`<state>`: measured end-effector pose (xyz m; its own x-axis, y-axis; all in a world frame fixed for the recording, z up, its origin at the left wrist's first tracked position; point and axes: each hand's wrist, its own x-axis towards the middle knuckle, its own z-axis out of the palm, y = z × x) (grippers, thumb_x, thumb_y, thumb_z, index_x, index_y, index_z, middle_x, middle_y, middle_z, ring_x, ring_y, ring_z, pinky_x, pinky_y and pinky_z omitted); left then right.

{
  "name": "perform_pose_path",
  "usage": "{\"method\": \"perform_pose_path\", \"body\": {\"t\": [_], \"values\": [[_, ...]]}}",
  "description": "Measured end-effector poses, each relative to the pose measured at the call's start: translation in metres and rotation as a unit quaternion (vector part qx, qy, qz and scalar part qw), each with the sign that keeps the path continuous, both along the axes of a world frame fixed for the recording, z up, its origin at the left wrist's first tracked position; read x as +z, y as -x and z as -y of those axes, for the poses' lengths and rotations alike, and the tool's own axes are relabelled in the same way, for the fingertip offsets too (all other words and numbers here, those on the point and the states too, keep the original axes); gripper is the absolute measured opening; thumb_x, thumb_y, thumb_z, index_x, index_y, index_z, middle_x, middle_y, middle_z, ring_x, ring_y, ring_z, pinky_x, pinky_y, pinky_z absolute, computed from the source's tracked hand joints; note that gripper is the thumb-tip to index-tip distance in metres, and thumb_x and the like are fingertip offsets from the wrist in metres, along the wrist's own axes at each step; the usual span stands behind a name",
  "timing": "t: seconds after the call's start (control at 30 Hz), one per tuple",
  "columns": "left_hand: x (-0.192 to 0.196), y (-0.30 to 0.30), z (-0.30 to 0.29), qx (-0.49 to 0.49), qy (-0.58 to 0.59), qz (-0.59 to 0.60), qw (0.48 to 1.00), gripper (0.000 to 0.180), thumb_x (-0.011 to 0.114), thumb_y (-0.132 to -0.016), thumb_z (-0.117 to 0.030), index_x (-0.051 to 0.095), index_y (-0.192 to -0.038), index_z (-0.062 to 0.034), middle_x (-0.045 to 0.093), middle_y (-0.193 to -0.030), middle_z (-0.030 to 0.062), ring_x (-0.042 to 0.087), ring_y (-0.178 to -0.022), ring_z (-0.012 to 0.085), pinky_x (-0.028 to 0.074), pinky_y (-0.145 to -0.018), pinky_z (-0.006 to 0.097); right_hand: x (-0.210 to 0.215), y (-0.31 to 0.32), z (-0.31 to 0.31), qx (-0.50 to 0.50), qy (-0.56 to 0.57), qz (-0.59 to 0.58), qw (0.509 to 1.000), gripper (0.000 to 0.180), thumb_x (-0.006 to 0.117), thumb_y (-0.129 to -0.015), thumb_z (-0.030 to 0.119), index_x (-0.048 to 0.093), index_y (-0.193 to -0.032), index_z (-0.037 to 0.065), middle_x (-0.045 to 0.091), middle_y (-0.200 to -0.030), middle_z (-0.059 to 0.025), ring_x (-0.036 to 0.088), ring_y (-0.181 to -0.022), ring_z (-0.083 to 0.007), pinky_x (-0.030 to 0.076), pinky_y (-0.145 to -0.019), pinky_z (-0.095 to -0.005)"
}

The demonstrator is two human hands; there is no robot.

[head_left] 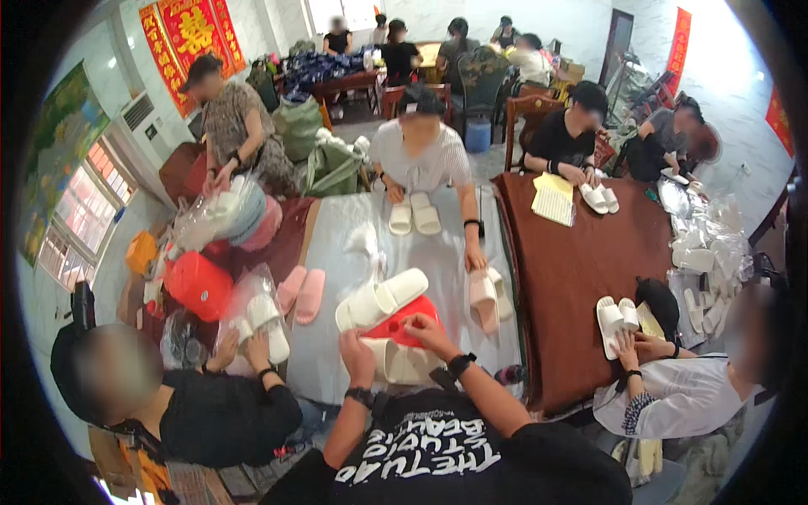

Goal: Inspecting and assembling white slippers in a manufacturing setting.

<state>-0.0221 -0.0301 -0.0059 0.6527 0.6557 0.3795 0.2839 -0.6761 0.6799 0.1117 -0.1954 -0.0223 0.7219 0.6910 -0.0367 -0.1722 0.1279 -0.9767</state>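
Bunched over the red piece (418,313), the right hand's (427,332) thumb and fingers are close together; whether anything thin is pinched between them, I cannot tell. At eight o'clock from it, the left hand (359,358) sits by the near edge of the white slippers, its grip too hidden to call, perhaps there to steady them. One white pair (364,310) lies slanted at ten o'clock of the red piece, which seems to prop it; another pair (406,364) lies at six, close to the body, likely for easy reach. At nine to ten, pink slippers (309,296) stand apart on the grey sheet (337,231), presumably leaving the middle free for handling. At two, a co-worker's hand (476,257) touches a peach slipper (484,305); at twelve, white slippers (415,215) sit side by side, toes nearer us.
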Motion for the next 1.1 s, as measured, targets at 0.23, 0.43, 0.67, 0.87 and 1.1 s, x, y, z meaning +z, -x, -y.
{"method": "perform_pose_path", "body": {"t": [0.23, 0.43, 0.67, 0.87, 1.1], "values": [[0.0, 0.002, 0.001, 0.007, 0.016, 0.03, 0.999, 0.032, 0.045, -0.085, 0.009, 0.058, -0.113, -0.0002, 0.057, -0.114, 0.0192, 0.054, -0.114, 0.039, 0.045, -0.102, 0.046, -0.007, -0.001, 0.004, 0.034, -0.016, 0.006, 0.999, 0.007, 0.066, -0.097, 0.008, 0.06, -0.095, 0.006, 0.065, -0.118, -0.0057, 0.059, -0.112, -0.0144, 0.045, -0.102, -0.0313], [0.01, -0.001, 0.005, 0.02, 0.044, 0.016, 0.999, 0.042, 0.044, -0.086, 0.008, 0.057, -0.124, -0.0029, 0.061, -0.124, 0.0189, 0.053, -0.119, 0.0398, 0.043, -0.104, 0.047, -0.003, 0.0, 0.004, 0.031, -0.015, 0.035, 0.999, 0.009, 0.068, -0.095, 0.008, 0.059, -0.094, 0.004, 0.066, -0.118, -0.008, 0.06, -0.112, -0.0159, 0.045, -0.102, -0.032], [0.015, 0.002, 0.007, 0.001, 0.075, -0.015, 0.997, 0.051, 0.044, -0.086, 0.009, 0.058, -0.13, -0.0094, 0.064, -0.125, 0.0167, 0.055, -0.114, 0.0387, 0.043, -0.102, 0.047, -0.007, 0.0, 0.008, 0.031, 0.015, 0.039, 0.999, 0.009, 0.068, -0.094, 0.01, 0.061, -0.097, 0.004, 0.066, -0.119, -0.0083, 0.059, -0.113, -0.0179, 0.047, -0.099, -0.0333], [0.011, 0.0, 0.009, 0.022, 0.048, -0.004, 0.999, 0.048, 0.046, -0.085, 0.008, 0.06, -0.126, -0.0127, 0.067, -0.112, 0.0154, 0.058, -0.102, 0.0392, 0.047, -0.094, 0.048, -0.01, -0.003, 0.004, 0.038, 0.026, 0.088, 0.995, 0.01, 0.069, -0.093, 0.009, 0.061, -0.095, 0.004, 0.066, -0.119, -0.0083, 0.058, -0.112, -0.02, 0.045, -0.1, -0.0341], [0.01, -0.001, 0.009, 0.031, 0.077, 0.019, 0.996, 0.035, 0.048, -0.091, 0.002, 0.057, -0.124, -0.0055, 0.068, -0.113, 0.0143, 0.059, -0.104, 0.0365, 0.049, -0.092, 0.045, -0.005, -0.001, 0.005, 0.034, 0.021, 0.068, 0.997, 0.007, 0.063, -0.097, 0.002, 0.058, -0.101, 0.003, 0.063, -0.125, -0.011, 0.059, -0.114, -0.0172, 0.045, -0.104, -0.0324]]}}
